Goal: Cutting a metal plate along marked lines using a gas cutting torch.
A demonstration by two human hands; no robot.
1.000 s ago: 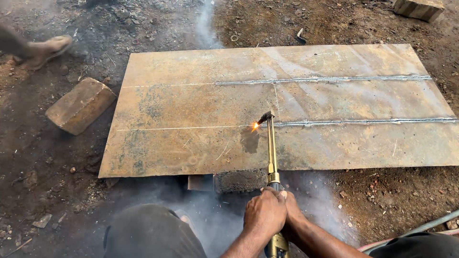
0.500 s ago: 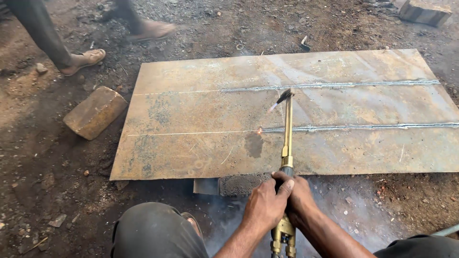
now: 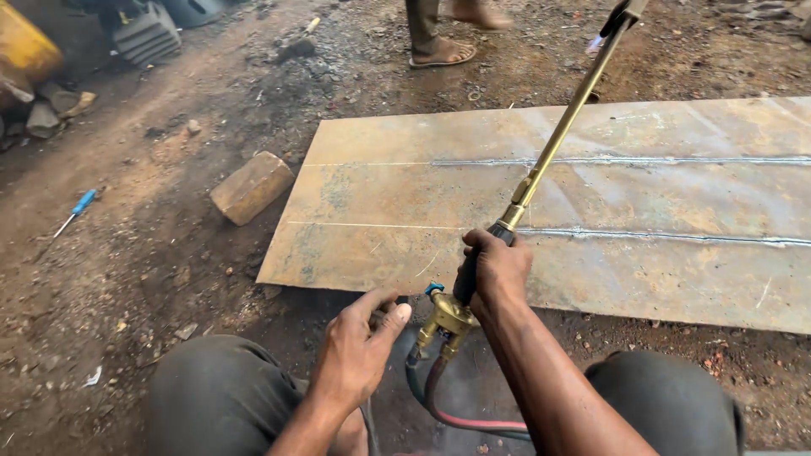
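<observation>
At nine o'clock a blue-handled screwdriver [image 3: 76, 209] is lying on the dirt ground [image 3: 127, 279], and nearer you, at about ten o'clock of your hands, a rusty block [image 3: 252, 187] is resting just beside the corner of the steel plate [image 3: 405, 211]. Your left hand [image 3: 361, 344] is reaching with fingers half spread toward the brass valve body [image 3: 448, 316] of the cutting torch [image 3: 541, 169], touching or nearly touching a knob there; it is gripping nothing that I can make out. Your right hand [image 3: 497, 270] is clenching the black handle of the torch. A second ago the tip was down on the lower cut line [image 3: 659, 236] with a flame burning; now you are holding the torch lifted, its tip [image 3: 621, 17] pointing up toward one o'clock, well clear of the plate, and no flame is showing. The cut is standing paused partway along the marked line. The hoses [image 3: 456, 409] are trailing down between your knees. At twelve o'clock another person's sandalled foot [image 3: 439, 51] is standing on the ground. At ten o'clock a yellow container [image 3: 25, 51] is sitting at the edge; its contents are hidden.
</observation>
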